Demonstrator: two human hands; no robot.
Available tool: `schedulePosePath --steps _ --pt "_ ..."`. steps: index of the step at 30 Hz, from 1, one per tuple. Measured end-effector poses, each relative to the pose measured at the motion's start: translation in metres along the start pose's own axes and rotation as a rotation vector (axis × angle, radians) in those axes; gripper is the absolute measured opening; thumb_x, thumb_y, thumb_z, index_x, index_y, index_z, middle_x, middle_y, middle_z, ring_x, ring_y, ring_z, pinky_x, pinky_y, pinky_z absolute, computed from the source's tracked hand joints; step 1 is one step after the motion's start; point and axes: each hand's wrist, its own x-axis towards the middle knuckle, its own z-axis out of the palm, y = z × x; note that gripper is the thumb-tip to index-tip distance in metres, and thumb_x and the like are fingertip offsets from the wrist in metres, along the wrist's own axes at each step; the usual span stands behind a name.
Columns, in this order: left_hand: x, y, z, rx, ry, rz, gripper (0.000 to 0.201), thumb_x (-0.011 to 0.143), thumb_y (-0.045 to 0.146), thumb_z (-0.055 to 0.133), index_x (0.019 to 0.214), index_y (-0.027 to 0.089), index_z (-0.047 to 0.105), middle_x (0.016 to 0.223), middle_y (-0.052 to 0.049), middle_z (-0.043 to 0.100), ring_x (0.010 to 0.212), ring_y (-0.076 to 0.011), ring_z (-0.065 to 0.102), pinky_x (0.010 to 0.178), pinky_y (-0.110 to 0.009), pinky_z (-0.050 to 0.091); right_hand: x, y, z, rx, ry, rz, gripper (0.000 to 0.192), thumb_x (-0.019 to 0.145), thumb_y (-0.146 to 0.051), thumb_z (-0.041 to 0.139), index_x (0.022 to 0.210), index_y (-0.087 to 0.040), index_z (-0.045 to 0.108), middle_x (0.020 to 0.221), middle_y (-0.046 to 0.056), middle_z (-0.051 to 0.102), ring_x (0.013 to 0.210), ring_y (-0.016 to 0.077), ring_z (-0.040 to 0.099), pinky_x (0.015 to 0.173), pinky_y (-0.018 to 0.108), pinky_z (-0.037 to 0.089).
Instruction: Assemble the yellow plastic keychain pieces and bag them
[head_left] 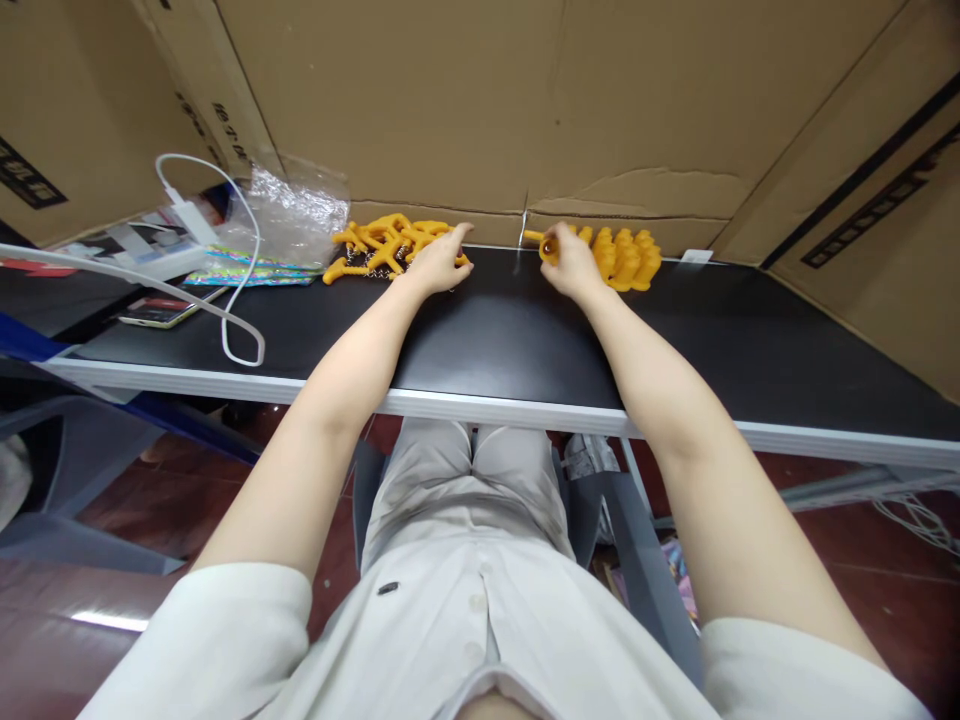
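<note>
Near the worktop's (510, 335) back edge, the right hand (576, 264) pinches an orange tube (549, 246) between thumb and fingers, just beside clustered knobby pieces (627, 260). Farther left along that edge, the left hand (438, 264), thumb and forefinger spread, is at the branched pieces (386, 243).

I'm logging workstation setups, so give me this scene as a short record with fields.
Surface: black tabletop with cardboard behind it
Left hand: left hand at the right end of the branched yellow pieces, thumb and forefinger apart; contact unclear
Right hand: right hand holding a hollow-ended yellow piece
Beside right hand: grouped yellow pieces
Left side: clear plastic wrap, white cable, phone-like device
</note>
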Motion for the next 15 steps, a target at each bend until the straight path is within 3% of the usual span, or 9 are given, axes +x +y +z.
schedulePosePath --steps 5,10,15 --pt "0.0 0.003 0.0 0.005 -0.028 0.001 0.075 0.095 0.023 0.061 0.169 0.015 0.049 0.145 -0.02 0.075 0.139 -0.0321 0.069 0.12 -0.043 0.053 -0.006 -0.007 0.011 -0.342 -0.209 -0.021 0.054 0.098 0.0 0.053 0.15 -0.011 0.063 0.161 0.025 0.064 0.145 0.0429 0.065 0.124 0.058 0.052" --pt "0.0 0.003 -0.001 -0.013 -0.042 0.01 0.073 0.095 0.023 0.062 0.167 0.015 0.053 0.142 -0.019 0.077 0.136 -0.0312 0.071 0.119 -0.042 0.054 -0.007 -0.01 0.015 -0.428 -0.226 -0.06 0.042 0.107 -0.011 0.051 0.145 -0.01 0.068 0.161 0.025 0.065 0.148 0.0446 0.064 0.138 0.07 0.028" --pt "0.001 0.0 0.0 -0.022 -0.038 0.016 0.07 0.094 0.025 0.063 0.163 0.017 0.056 0.138 -0.017 0.079 0.132 -0.0301 0.072 0.118 -0.041 0.056 -0.005 -0.004 0.015 -0.473 -0.229 -0.057 0.045 0.105 -0.003 0.046 0.141 -0.008 0.072 0.159 0.026 0.066 0.148 0.047 0.064 0.134 0.074 0.031"
